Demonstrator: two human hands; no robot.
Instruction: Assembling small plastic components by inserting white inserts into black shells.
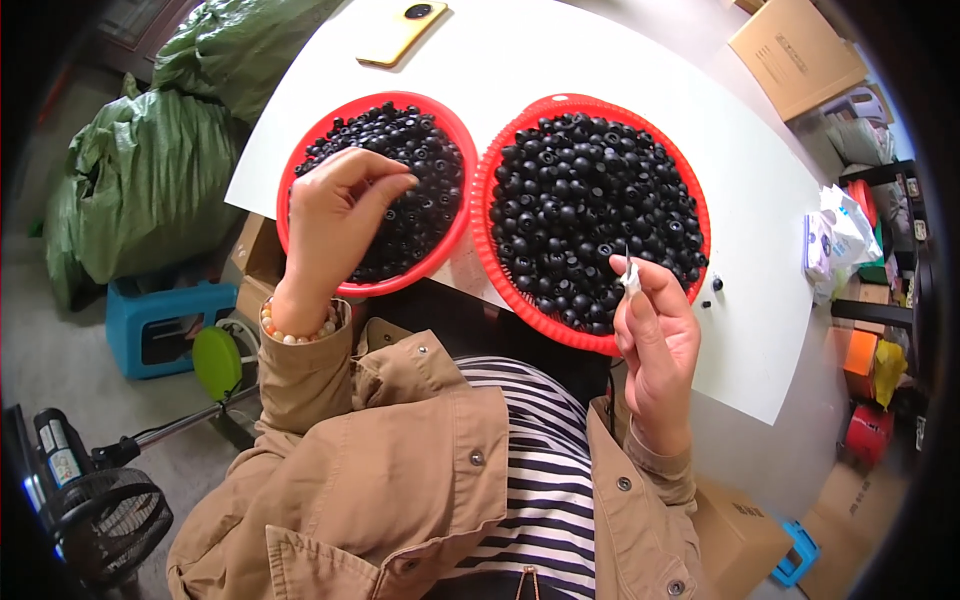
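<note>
My left hand [343,205] hovers over the left red basin [462,140], thumb and fingertips pinched together. Whatever the pinch may hold is too small or hidden to make out. Small black round pieces with holes, like beads or caps [432,215], fill that basin. Larger-looking black round pieces [590,200] are heaped in the right red basket [702,190], which has a ribbed rim. At its lower right edge my right hand [660,335] is closed around a thin pointed tool wrapped in white [629,275], its tip upward.
Both containers stand on a white table [755,330], with a yellow phone [403,35] at the far side. Two loose black pieces [717,285] lie right of the basket. Green sacks [140,190], a blue stool [165,330] and a black fan [110,525] are left; cardboard boxes [797,60] stand right.
</note>
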